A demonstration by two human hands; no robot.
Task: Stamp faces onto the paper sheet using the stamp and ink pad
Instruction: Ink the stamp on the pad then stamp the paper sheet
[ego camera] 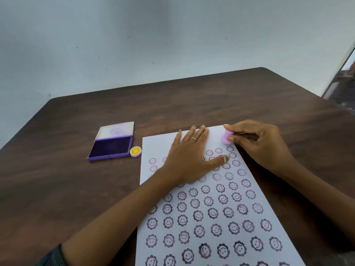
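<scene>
A white paper sheet [215, 219] lies on the dark wooden table [76, 189], covered with several rows of purple smiling flower faces. My left hand [189, 158] rests flat on its upper part, fingers spread, a ring on one finger. My right hand [257, 143] pinches a small pink stamp [226, 138] and presses it face down on the sheet's far right corner, just above the top row of faces. The purple ink pad [111, 147] sits open to the left of the sheet, its lid tipped back.
A round yellow and pink stamp cap with a smiley [135, 151] lies between the ink pad and the sheet. A pale wall [153, 35] stands behind the table's far edge. Something dark and blurred shows at the far right.
</scene>
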